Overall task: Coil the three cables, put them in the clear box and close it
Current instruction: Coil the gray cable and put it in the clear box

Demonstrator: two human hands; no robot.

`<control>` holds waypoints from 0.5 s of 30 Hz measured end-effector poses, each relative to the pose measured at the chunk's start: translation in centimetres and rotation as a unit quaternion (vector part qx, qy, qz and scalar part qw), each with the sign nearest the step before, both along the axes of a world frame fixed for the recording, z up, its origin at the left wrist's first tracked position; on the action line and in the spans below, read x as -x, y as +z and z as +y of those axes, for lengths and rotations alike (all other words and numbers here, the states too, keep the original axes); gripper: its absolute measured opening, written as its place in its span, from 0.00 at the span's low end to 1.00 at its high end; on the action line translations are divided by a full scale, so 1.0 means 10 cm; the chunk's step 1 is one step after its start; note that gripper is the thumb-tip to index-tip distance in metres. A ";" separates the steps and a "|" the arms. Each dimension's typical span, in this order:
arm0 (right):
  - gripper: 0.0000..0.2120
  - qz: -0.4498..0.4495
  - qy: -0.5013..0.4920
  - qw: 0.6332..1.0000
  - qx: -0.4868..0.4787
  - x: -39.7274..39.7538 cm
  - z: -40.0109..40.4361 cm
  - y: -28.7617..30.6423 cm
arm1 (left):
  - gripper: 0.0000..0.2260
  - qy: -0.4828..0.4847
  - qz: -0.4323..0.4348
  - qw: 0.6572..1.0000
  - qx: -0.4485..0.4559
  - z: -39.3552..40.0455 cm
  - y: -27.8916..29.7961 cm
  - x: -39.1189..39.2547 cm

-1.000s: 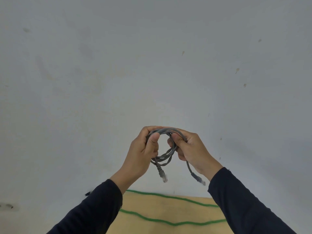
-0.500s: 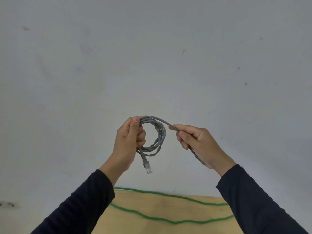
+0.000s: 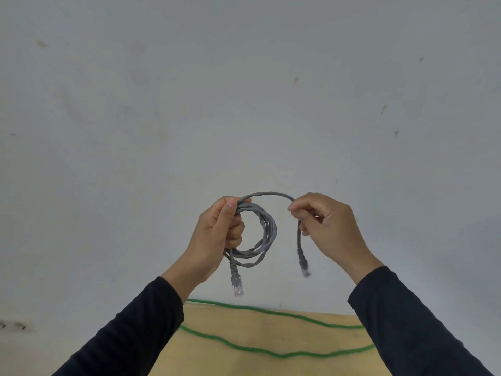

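Behind sleeves [image 3: 412,321], green cable [image 3: 271,351] ends

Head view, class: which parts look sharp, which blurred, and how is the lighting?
Head view: soft, even light with no glare; the coil and the left plug are sharp, while the right plug below the right hand is motion-blurred; the wall darkens towards the corners.

The cable [image 3: 267,229] hangs between both hands, above the table [image 3: 260,337] bearing another cable [image 3: 271,351].
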State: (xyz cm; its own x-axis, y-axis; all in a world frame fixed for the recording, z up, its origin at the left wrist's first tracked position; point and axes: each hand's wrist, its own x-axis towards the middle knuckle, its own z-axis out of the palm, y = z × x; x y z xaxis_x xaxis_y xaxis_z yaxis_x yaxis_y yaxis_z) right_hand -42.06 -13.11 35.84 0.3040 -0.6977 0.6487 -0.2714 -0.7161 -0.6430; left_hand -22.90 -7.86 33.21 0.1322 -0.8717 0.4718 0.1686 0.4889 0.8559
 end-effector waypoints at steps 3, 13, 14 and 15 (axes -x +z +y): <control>0.08 -0.094 -0.040 0.995 0.003 -0.06 0.00 -0.06 | 0.13 -0.007 -0.021 1.000 0.001 -0.01 -0.06 0.08; 0.11 -0.276 -0.072 0.947 -0.147 -0.19 0.01 -0.14 | 0.12 0.014 -0.082 0.996 -0.015 -0.06 -0.17 0.20; 0.11 -0.282 -0.071 0.945 -0.151 -0.18 0.01 -0.11 | 0.12 0.007 -0.079 0.997 -0.024 -0.05 -0.18 0.19; 0.11 -0.288 -0.069 0.943 -0.152 -0.17 0.01 -0.08 | 0.12 -0.003 -0.071 0.997 -0.033 -0.05 -0.18 0.19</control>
State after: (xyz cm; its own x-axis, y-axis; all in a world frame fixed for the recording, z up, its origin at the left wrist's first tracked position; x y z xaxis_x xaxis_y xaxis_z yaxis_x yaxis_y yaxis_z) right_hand -40.32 -13.05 35.01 -0.1450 -0.8848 0.4429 0.1090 -0.4592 -0.8816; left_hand -24.83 -8.35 31.42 0.0630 -0.9024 0.4263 0.0467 0.4293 0.9019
